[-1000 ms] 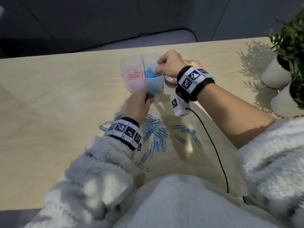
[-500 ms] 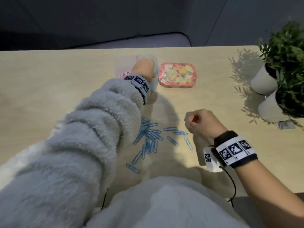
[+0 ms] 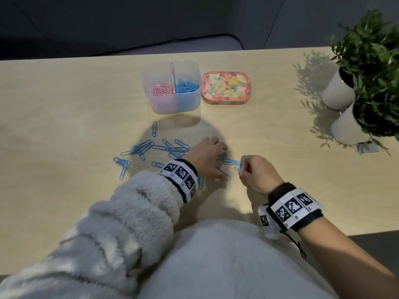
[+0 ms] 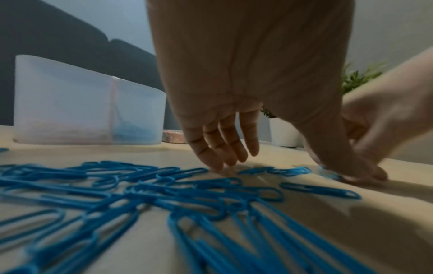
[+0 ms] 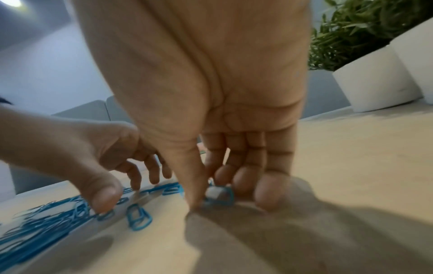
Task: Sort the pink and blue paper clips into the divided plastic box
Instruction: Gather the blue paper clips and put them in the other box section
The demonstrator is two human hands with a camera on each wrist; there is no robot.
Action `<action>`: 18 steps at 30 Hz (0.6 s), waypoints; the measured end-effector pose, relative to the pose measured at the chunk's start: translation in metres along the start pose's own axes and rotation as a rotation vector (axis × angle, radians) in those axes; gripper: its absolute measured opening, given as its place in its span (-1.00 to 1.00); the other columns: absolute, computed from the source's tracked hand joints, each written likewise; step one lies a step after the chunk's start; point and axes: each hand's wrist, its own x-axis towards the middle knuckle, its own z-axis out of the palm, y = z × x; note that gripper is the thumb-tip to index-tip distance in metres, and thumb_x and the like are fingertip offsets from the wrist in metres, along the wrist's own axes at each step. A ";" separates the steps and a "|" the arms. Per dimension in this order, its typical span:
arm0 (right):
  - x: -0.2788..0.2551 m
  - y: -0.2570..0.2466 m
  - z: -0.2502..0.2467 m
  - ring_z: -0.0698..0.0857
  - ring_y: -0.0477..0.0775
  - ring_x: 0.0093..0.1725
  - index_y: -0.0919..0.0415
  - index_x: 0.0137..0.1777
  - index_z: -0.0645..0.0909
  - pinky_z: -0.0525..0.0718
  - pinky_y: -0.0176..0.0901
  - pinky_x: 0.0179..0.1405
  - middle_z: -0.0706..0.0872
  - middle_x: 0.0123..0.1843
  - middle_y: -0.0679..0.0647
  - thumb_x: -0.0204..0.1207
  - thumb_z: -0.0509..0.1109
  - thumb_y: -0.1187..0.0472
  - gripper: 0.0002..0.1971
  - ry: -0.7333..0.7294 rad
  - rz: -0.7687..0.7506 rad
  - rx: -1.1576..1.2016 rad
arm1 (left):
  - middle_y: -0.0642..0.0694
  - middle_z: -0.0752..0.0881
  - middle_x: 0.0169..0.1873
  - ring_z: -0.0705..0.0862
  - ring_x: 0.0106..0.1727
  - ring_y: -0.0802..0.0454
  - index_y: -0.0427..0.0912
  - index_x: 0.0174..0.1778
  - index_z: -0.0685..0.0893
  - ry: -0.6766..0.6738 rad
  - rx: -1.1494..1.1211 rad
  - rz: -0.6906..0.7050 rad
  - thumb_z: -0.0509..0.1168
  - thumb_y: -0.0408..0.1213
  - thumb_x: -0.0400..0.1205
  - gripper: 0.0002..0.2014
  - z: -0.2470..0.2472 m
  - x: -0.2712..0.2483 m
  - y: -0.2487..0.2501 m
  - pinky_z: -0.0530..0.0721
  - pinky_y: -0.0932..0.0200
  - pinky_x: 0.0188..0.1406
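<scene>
The translucent divided box (image 3: 166,104) stands on the far side of the table, with pink clips (image 3: 162,90) in its left half and blue clips (image 3: 187,86) in its right half. Loose blue paper clips (image 3: 149,147) lie scattered on the table nearer to me. My left hand (image 3: 218,162) is spread over their right end, fingertips (image 4: 218,163) and thumb touching the table and clips. My right hand (image 3: 241,172) sits just to the right and pinches one blue clip (image 5: 219,198) between thumb and forefinger at the table surface.
A floral tin (image 3: 226,87) stands right of the box. Two white pots with green plants (image 3: 339,91) stand at the far right edge. The table's near edge is by my body; several more loose clips (image 3: 123,165) lie to the left.
The box, held up a second ago, now stands on the table. My left hand came back from it to the loose clips. My right hand dropped to the table and pinched a clip.
</scene>
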 end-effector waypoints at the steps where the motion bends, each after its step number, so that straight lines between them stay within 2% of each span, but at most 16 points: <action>1: -0.001 -0.001 0.000 0.65 0.22 -0.19 0.08 -0.34 0.44 0.53 -0.05 -0.19 0.69 -0.27 0.13 0.41 0.39 0.33 -0.78 0.052 -0.027 0.064 | -0.12 0.50 0.14 0.46 0.17 -0.09 -0.14 0.27 0.49 0.002 0.038 -0.001 0.54 0.17 0.22 -0.22 0.002 0.000 0.001 0.57 -0.04 0.14; 3: 0.002 -0.005 0.001 0.65 0.18 -0.21 0.09 -0.22 0.51 0.57 -0.03 -0.13 0.70 -0.28 0.10 0.42 0.43 0.33 -0.84 0.115 -0.066 0.174 | -0.14 0.50 0.13 0.46 0.16 -0.10 -0.17 0.22 0.50 0.018 0.087 -0.004 0.54 0.15 0.23 -0.26 0.005 0.002 0.004 0.56 -0.02 0.12; 5: 0.005 -0.008 0.004 0.68 0.19 -0.17 0.11 -0.10 0.57 0.60 -0.02 -0.10 0.72 -0.27 0.08 0.41 0.45 0.30 -0.86 0.109 -0.085 0.152 | -0.18 0.53 0.11 0.50 0.14 -0.14 -0.20 0.18 0.54 0.025 0.073 -0.003 0.54 0.05 0.29 -0.37 0.008 0.004 0.007 0.56 -0.03 0.11; 7: 0.007 -0.010 0.007 0.66 0.21 -0.09 0.13 -0.09 0.61 0.61 0.00 -0.09 0.72 -0.18 0.11 0.42 0.44 0.27 -0.90 0.103 -0.100 0.043 | -0.23 0.58 0.08 0.56 0.12 -0.19 -0.25 0.13 0.57 0.025 0.036 0.007 0.49 -0.11 0.40 -0.54 0.009 0.004 0.009 0.52 0.00 0.07; 10: 0.008 -0.012 0.009 0.51 0.09 0.00 0.19 -0.17 0.64 0.57 -0.03 -0.02 0.57 -0.05 0.11 0.42 0.45 0.29 -0.97 0.148 -0.141 -0.023 | -0.26 0.64 0.07 0.61 0.10 -0.20 -0.29 0.08 0.62 0.029 0.012 -0.007 0.39 -0.25 0.51 -0.73 0.009 0.002 0.007 0.49 0.03 0.08; 13: 0.007 -0.010 0.006 0.57 0.17 -0.01 0.20 -0.21 0.59 0.57 0.00 -0.03 0.63 -0.08 0.15 0.43 0.42 0.33 -0.94 0.102 -0.153 -0.050 | -0.27 0.63 0.07 0.60 0.13 -0.21 -0.31 0.05 0.65 0.014 0.024 -0.025 0.35 -0.28 0.55 -0.79 0.011 0.002 0.007 0.49 0.02 0.10; 16: 0.007 -0.009 0.007 0.63 0.26 -0.08 0.21 -0.12 0.53 0.58 0.03 -0.08 0.69 -0.13 0.19 0.44 0.34 0.37 -0.92 0.082 -0.121 -0.042 | -0.29 0.60 0.11 0.55 0.19 -0.23 -0.33 0.09 0.60 0.009 0.054 -0.040 0.28 -0.28 0.60 -0.78 0.015 0.001 0.006 0.49 -0.04 0.12; 18: 0.007 -0.008 0.009 0.62 0.27 -0.09 0.22 -0.07 0.53 0.56 -0.02 -0.10 0.70 -0.12 0.21 0.44 0.30 0.36 -0.90 0.078 -0.114 -0.042 | -0.27 0.58 0.14 0.53 0.21 -0.21 -0.32 0.14 0.54 0.032 0.181 0.005 0.18 -0.26 0.65 -0.77 0.019 -0.001 0.005 0.46 -0.01 0.14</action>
